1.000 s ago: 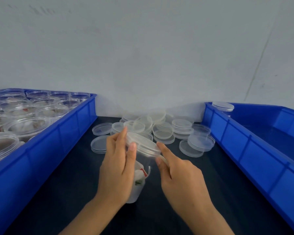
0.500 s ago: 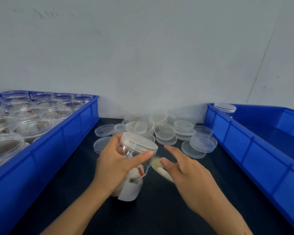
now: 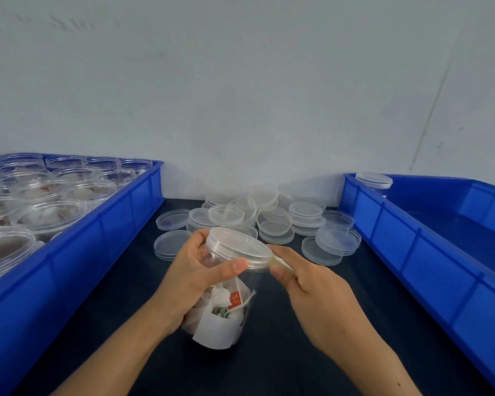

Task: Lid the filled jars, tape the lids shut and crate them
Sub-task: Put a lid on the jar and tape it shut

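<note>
A clear plastic jar (image 3: 225,315) filled with white sachets stands tilted on the dark table, with a clear lid (image 3: 239,247) on top. My left hand (image 3: 195,277) grips the jar just under the lid, thumb across the front. My right hand (image 3: 312,290) pinches a strip of pale tape (image 3: 279,262) that runs to the lid's right edge. Several loose clear lids (image 3: 272,221) lie in a pile behind the jar.
A blue crate (image 3: 120,224) on the left holds several open filled jars. A blue crate (image 3: 429,252) on the right holds one lidded jar (image 3: 374,181) in its far corner. A pale wall stands right behind the table.
The jar has come closer and its lid sits flatter. My left thumb moved across the jar's front. My right hand now pinches tape drawn from the lid's edge.
</note>
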{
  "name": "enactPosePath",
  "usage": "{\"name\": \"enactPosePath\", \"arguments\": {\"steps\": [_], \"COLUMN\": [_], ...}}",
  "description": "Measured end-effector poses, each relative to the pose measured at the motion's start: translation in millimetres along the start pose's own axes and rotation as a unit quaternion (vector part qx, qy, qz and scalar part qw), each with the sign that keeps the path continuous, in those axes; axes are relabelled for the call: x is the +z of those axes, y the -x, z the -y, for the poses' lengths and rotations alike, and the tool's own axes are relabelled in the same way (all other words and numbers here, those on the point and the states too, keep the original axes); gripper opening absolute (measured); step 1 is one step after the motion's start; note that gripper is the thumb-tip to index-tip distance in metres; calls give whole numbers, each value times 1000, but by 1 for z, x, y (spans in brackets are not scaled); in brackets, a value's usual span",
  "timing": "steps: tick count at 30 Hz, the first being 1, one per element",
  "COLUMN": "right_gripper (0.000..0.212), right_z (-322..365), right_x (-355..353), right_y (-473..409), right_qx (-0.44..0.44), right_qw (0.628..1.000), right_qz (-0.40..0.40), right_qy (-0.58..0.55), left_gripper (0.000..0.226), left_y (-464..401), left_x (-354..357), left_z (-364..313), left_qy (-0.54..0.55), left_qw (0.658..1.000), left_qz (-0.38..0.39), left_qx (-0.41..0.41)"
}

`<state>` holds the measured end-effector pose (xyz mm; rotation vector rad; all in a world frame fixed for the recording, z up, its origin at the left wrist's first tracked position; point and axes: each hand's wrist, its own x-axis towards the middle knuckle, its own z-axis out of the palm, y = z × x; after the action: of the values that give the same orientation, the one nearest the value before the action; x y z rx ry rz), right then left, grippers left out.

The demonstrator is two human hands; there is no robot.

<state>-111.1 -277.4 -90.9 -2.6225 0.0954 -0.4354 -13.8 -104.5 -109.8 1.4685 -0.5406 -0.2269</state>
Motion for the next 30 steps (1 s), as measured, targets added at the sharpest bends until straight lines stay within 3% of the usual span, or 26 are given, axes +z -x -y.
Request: {"name": "enactPosePath", "arguments": {"steps": [4,8,11,14,16,25,30], "right_gripper": [39,38,36,31,28,40,39], "right_z": [3,6,10,15,16,11,4], "right_x": [6,13,17,20,21,4,-3], "right_y": [2,3,5,9,10,8,5], "right_qx": [-23,-35,-41,-39,-49,-41,-35], "right_qw": [999,996,993,991,990,999,999], "right_qz": [-37,-70,-95,-104,-101,-20,-3], "right_qy": [24,39,59,71,83,-4,2], "left_gripper": [70,57,71,99,99,81,85], "left_y": [2,9,14,14,11,3,1], "left_x": [2,6,8,12,14,6,3], "left_z": [-1,1,3,2,3,-1,-2], "left_qy": [-19,-77,-137,-205,-223,-114,-15], "left_qw": [999,995,984,969,962,983,998], "left_qz": [34,-15,-45,-65,-97,-117,-60], "left_qx": [12,60,107,118,121,86,26]}}
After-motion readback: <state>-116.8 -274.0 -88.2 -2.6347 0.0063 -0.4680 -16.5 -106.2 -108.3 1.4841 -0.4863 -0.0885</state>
